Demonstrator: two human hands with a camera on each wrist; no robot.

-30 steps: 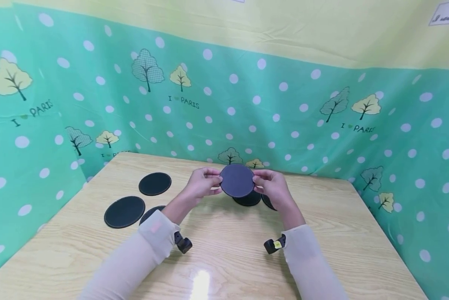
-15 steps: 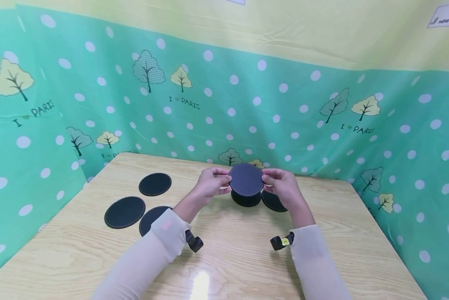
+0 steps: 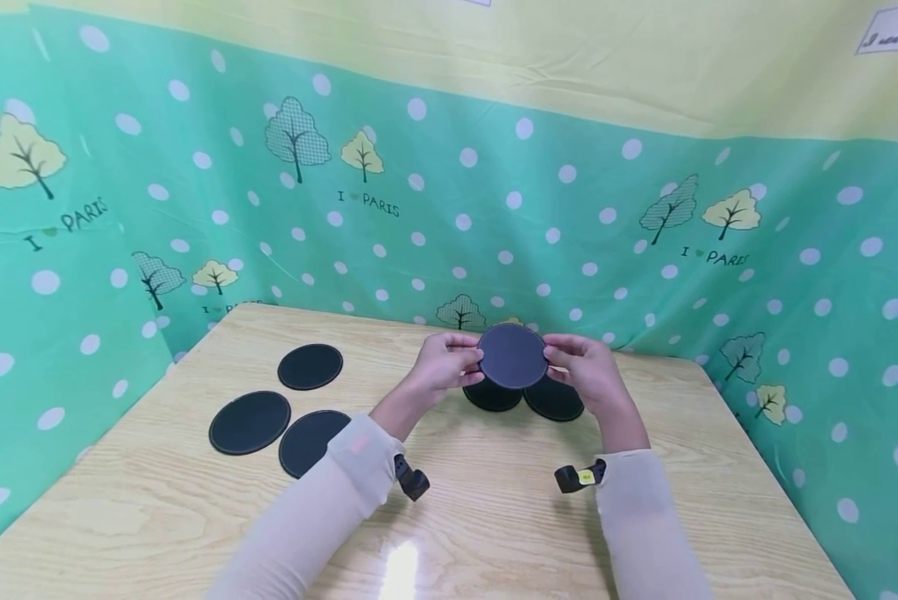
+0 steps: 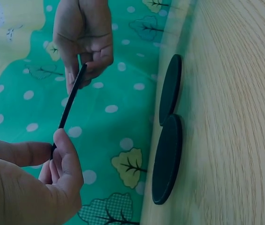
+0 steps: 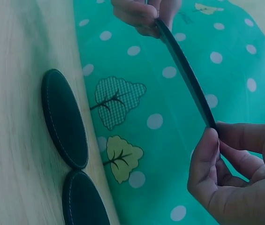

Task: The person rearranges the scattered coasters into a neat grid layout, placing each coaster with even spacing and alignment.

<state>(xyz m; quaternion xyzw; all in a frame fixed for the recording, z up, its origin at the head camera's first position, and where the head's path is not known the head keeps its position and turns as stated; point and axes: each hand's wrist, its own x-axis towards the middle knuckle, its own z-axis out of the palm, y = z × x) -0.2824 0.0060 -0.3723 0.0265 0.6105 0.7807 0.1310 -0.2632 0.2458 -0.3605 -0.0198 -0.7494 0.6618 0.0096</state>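
Between my two hands a round black coaster [image 3: 512,356] is held up above the far part of the table, its flat face toward the head view. My left hand [image 3: 441,367] pinches its left edge between thumb and fingers, and my right hand [image 3: 586,371] pinches the right edge the same way. Both wrist views show the coaster edge-on, as a thin dark strip [image 4: 71,101]. Below it, two more black coasters lie side by side on the table: one [image 3: 494,398] partly hidden by the held coaster, the other [image 3: 554,402] partly behind my right hand.
At the left of the wooden table [image 3: 486,533] lie three black coasters: one at the back [image 3: 310,367], one at far left [image 3: 250,422], and one [image 3: 310,442] partly covered by my left sleeve. A green dotted curtain [image 3: 389,250] hangs behind the table.
Both hands have moved to the right with the held coaster. The near coaster at the left and the right-hand one beneath my hands now show more.
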